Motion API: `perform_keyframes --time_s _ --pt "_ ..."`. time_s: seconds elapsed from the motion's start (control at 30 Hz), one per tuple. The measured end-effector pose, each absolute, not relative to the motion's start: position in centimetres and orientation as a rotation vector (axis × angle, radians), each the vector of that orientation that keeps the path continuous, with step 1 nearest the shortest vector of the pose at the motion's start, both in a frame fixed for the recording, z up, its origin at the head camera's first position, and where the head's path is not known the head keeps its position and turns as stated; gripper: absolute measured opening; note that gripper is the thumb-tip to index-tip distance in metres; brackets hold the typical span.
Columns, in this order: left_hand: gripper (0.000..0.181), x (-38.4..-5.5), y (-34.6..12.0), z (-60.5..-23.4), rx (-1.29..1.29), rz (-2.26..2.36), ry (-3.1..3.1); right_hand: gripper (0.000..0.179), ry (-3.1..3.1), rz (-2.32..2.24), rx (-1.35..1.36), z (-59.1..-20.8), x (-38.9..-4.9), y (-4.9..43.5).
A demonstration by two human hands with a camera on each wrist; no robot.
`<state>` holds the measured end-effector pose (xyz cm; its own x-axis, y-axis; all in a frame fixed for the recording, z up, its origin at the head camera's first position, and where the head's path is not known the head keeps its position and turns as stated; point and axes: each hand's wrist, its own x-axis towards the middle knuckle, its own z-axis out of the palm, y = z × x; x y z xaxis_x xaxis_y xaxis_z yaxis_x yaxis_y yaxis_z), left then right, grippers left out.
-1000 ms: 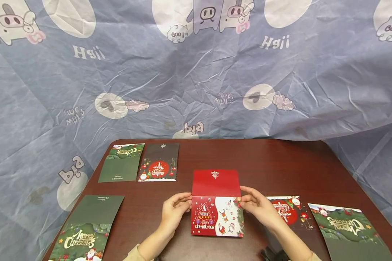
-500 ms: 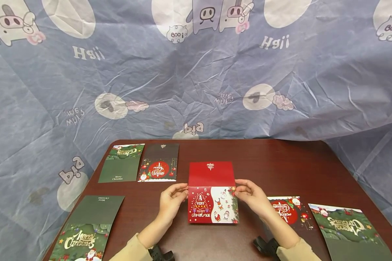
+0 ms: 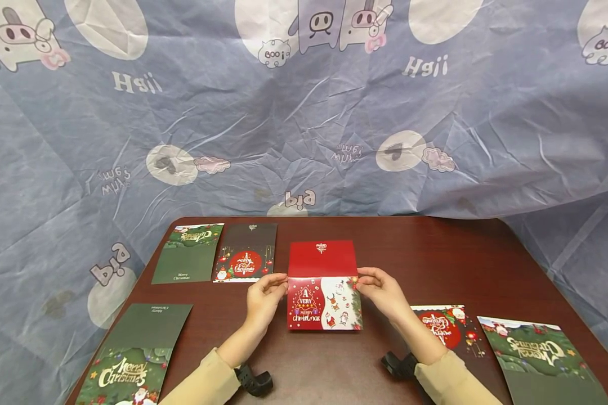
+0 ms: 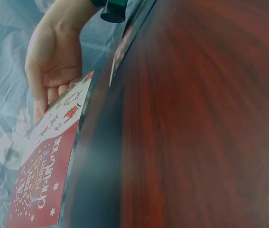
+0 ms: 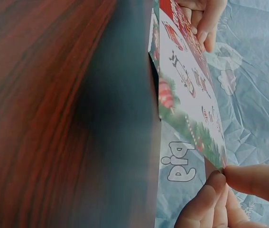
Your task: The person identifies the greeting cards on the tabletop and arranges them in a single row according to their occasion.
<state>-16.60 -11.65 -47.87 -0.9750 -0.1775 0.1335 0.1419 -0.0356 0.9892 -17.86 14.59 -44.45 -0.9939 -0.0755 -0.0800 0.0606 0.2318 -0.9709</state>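
Both hands hold an unfolded red Christmas card (image 3: 322, 259), one at each side near its middle crease. Its upper panel is plain red with small upside-down print, while the lower one shows a tree, lettering and small figures on red and white. The left hand (image 3: 264, 298) pinches the left edge. On the right edge, the right hand (image 3: 385, 292) pinches with thumb and fingers, as the right wrist view shows with the thumb (image 5: 253, 179) on the printed side. From the side, in the left wrist view, the card (image 4: 51, 156) stands tilted beside the table surface.
On the dark red-brown table (image 3: 385, 242) lie several unfolded cards: a green card (image 3: 188, 253) and a dark card (image 3: 245, 253) back left, another green card (image 3: 134, 354) front left, a dark card (image 3: 443, 326) by the right forearm, and a green card (image 3: 539, 354) far right. A patterned cloth (image 3: 304, 112) hangs behind.
Both hands have moved the red card away from the body and slightly left, with their hold unchanged. The other cards stay in place.
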Motion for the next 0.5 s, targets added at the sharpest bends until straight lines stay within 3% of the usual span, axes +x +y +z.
perform_keyframes --time_s 0.5 --pt "0.018 -18.8 -12.0 -47.8 0.124 -2.091 -1.985 0.033 2.372 -1.930 0.048 -44.9 -20.0 13.2"
